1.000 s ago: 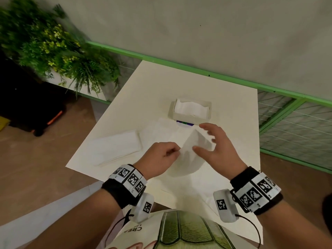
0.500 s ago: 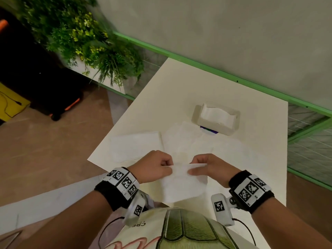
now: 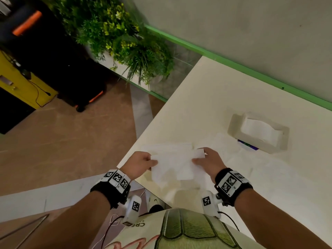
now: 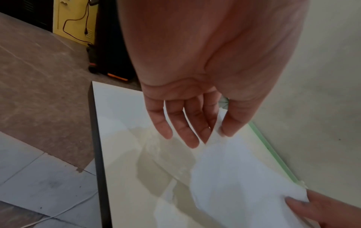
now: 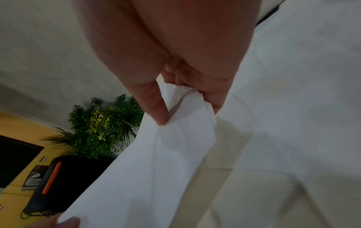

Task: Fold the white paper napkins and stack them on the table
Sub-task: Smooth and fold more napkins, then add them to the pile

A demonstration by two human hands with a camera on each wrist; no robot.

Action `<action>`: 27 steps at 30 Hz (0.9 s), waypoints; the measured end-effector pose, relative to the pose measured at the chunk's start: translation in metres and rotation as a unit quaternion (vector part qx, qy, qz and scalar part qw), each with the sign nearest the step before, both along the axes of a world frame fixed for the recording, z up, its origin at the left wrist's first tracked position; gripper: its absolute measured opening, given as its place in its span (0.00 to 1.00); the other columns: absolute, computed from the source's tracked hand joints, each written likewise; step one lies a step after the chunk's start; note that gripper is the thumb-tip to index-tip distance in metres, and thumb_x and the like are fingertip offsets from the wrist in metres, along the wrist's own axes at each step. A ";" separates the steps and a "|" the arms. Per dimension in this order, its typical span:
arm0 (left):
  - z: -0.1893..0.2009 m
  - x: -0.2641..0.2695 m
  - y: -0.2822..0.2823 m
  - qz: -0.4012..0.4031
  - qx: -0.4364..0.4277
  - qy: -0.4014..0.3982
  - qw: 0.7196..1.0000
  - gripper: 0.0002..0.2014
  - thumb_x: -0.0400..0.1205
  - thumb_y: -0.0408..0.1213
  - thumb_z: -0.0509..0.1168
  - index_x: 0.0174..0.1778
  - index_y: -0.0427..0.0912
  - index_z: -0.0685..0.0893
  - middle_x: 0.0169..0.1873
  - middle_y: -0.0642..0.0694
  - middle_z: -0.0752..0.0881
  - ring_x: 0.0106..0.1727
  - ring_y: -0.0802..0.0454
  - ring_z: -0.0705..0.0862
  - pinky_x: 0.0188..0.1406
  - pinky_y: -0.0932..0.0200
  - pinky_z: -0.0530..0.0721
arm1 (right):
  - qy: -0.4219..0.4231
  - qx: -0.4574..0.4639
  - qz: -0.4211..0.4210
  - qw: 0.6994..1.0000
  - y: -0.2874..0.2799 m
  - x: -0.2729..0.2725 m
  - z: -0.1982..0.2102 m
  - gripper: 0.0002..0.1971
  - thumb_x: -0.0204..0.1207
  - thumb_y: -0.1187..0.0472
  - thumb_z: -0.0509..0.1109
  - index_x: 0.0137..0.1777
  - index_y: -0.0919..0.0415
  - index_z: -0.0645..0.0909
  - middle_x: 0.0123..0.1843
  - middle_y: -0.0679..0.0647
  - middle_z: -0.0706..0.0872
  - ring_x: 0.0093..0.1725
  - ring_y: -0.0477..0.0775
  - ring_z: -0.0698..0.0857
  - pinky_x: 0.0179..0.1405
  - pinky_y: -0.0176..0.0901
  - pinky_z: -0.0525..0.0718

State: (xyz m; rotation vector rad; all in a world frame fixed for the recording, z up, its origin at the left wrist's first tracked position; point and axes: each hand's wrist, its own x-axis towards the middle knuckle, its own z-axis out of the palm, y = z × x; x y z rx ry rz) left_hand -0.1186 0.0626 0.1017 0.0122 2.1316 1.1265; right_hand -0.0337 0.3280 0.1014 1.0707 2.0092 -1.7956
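Above the table point(image 3: 206, 97), both hands pinch one napkin point(image 3: 177, 165).

— What material is seen in the thin white paper napkin point(image 3: 177, 164)?
— Soft, matt tissue paper, faintly creased and slightly translucent.

— And the cream rectangular tabletop point(image 3: 224, 90)?
— A smooth, hard surface is shown, with a dull sheen where shadows are mirrored.

— The off-white rectangular napkin holder point(image 3: 233, 129)?
— A smooth matt shell, seemingly plastic, is seen; white paper is held inside.

— The floor point(image 3: 62, 137)?
— Brown, matt, lightly mottled.
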 end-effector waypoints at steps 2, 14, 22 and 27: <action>-0.010 -0.013 -0.003 0.006 -0.023 0.019 1.000 0.15 0.81 0.36 0.74 0.30 0.33 0.82 0.27 0.43 0.87 0.30 0.55 0.85 0.33 0.60 0.77 | 0.002 0.025 0.008 1.000 -0.006 -0.021 -0.008 0.15 0.72 0.75 0.77 0.56 0.61 0.83 0.54 0.61 0.89 0.53 0.63 0.89 0.56 0.59 0.89; -0.029 -0.041 0.003 0.047 -0.127 0.069 0.988 0.18 0.81 0.40 0.70 0.27 0.45 0.72 0.24 0.51 0.72 0.33 0.46 0.72 0.28 0.59 0.68 | -0.055 0.190 0.125 0.972 -0.021 -0.054 -0.036 0.23 0.78 0.62 0.73 0.71 0.52 0.72 0.51 0.53 0.83 0.45 0.52 0.84 0.37 0.39 0.81; -0.028 -0.041 -0.004 0.061 -0.174 0.104 0.977 0.22 0.83 0.55 0.67 0.64 0.46 0.71 0.50 0.46 0.85 0.52 0.40 0.85 0.53 0.48 0.82 | 0.048 0.357 0.162 0.919 0.041 0.003 -0.012 0.15 0.77 0.60 0.73 0.62 0.53 0.77 0.46 0.50 0.83 0.45 0.52 0.83 0.49 0.44 0.82; -0.034 -0.026 -0.003 0.053 -0.174 0.160 0.970 0.23 0.82 0.52 0.69 0.67 0.45 0.72 0.66 0.40 0.78 0.54 0.40 0.84 0.58 0.42 0.84 | -0.008 0.407 0.217 0.888 0.096 0.107 -0.013 0.10 0.74 0.53 0.77 0.41 0.50 0.76 0.38 0.44 0.80 0.40 0.50 0.80 0.40 0.41 0.76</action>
